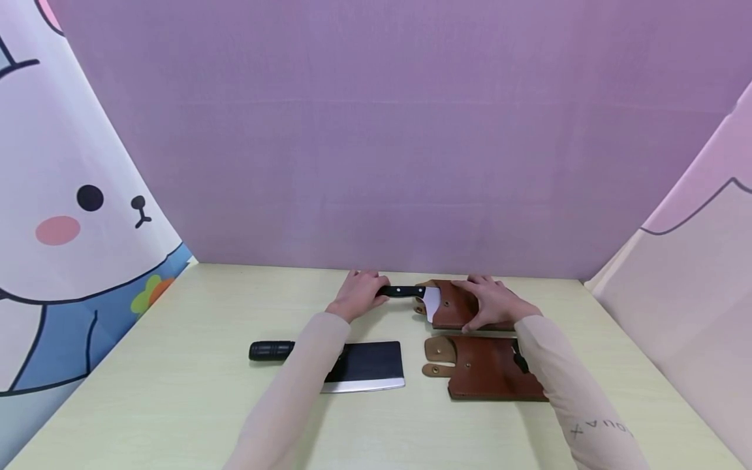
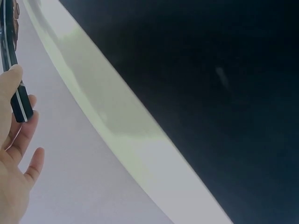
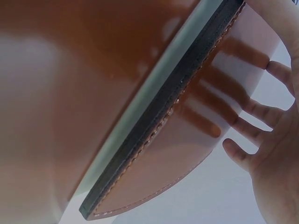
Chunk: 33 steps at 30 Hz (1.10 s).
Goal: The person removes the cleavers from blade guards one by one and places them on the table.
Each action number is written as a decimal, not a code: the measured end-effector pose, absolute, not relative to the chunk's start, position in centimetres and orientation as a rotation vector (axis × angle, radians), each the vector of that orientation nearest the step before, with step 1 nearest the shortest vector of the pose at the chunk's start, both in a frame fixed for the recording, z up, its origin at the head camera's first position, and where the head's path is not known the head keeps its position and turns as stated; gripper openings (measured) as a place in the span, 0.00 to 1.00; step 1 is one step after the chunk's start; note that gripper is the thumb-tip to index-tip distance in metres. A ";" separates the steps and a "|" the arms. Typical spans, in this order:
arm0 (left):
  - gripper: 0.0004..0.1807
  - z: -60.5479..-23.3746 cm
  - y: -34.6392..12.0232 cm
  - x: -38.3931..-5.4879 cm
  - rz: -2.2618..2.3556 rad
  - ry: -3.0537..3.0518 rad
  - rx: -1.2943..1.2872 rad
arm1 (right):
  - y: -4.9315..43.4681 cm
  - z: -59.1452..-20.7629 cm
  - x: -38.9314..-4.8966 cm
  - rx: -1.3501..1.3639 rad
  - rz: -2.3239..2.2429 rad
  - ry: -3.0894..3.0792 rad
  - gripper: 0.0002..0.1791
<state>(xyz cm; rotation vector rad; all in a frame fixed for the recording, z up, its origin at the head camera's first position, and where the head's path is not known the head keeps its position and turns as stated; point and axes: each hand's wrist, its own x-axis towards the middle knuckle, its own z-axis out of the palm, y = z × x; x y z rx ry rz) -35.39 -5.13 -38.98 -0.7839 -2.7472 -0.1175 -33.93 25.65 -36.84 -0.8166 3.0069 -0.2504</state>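
My left hand [image 1: 361,290] grips the black riveted handle [image 1: 405,292] of a kitchen knife at its butt end. Most of its blade [image 1: 432,302] lies inside a brown leather sheath [image 1: 451,315]; only the heel shows at the mouth. Across that sheath my right hand [image 1: 493,303] spans, thumb at the near edge and fingers at the far edge, holding it. The left wrist view shows the thumb and fingers of the left hand around the handle [image 2: 21,105]. Stitching runs along the sheath's edge [image 3: 163,116] in the right wrist view.
A cleaver [image 1: 373,362] with a dark blade lies nearer me, partly under my left forearm. Below the right hand lies a second brown sheath [image 1: 484,372] with snap straps, overlapped by my right sleeve. A purple backdrop [image 1: 382,163] rises behind the table [image 1: 194,365].
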 end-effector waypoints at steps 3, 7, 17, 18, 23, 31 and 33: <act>0.15 -39.0 -5.3 -35.4 -0.124 -2.735 -0.787 | 25.7 -36.8 -33.9 -0.819 -0.249 3.012 0.55; 0.14 -38.9 -5.4 -35.4 -0.142 -2.735 -0.783 | 25.8 -36.8 -33.8 -0.825 -0.246 3.020 0.55; 0.15 -38.5 -5.8 -35.1 -0.170 -2.759 -0.776 | 25.8 -36.8 -33.8 -0.818 -0.252 3.022 0.55; 0.15 -38.5 -5.9 -35.1 -0.175 -2.757 -0.779 | 25.8 -36.8 -33.8 -0.817 -0.253 3.022 0.55; 0.14 -38.5 -6.3 -35.1 -0.179 -2.716 -0.798 | 25.9 -36.9 -34.0 -0.825 -0.246 3.022 0.55; 0.15 -38.4 -6.7 -35.0 -0.185 -2.738 -0.799 | 26.2 -37.1 -34.0 -0.841 -0.246 3.020 0.55; 0.15 -38.4 -6.8 -35.1 -0.172 -2.748 -0.790 | 26.2 -37.0 -34.0 -0.843 -0.251 3.021 0.55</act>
